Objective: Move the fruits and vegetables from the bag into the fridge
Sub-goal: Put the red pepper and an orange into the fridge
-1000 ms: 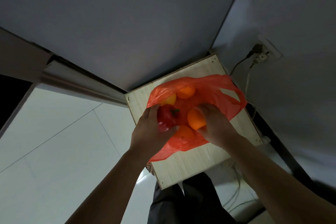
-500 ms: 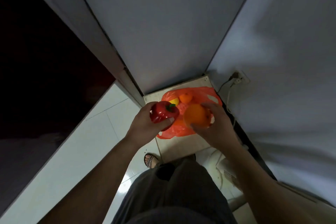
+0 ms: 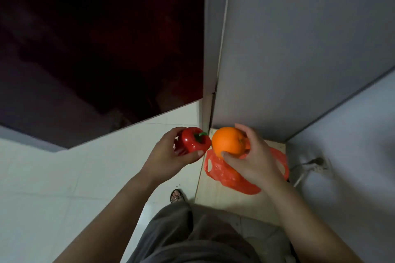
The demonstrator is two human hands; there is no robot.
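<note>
My left hand [image 3: 168,156] grips a glossy red bell pepper [image 3: 193,139] with a green stem. My right hand [image 3: 251,156] holds a round orange [image 3: 227,140] right beside it; the two almost touch. Both are lifted above the orange plastic bag [image 3: 222,172], which lies crumpled on a pale wooden board [image 3: 222,198] down near the floor. My right hand hides most of the bag's inside. A dark red glossy fridge door [image 3: 102,49] fills the upper left, and a grey panel [image 3: 299,49] rises behind the board.
White tiled floor [image 3: 64,177] spreads on the left. A wall socket with a plug and cable [image 3: 316,162] sits on the right wall. My foot in a sandal [image 3: 176,195] and grey trousers [image 3: 192,237] are below my hands.
Both hands have lifted the pepper and the orange out of the bag and higher. The view has swung left, bringing the dark red door into sight.
</note>
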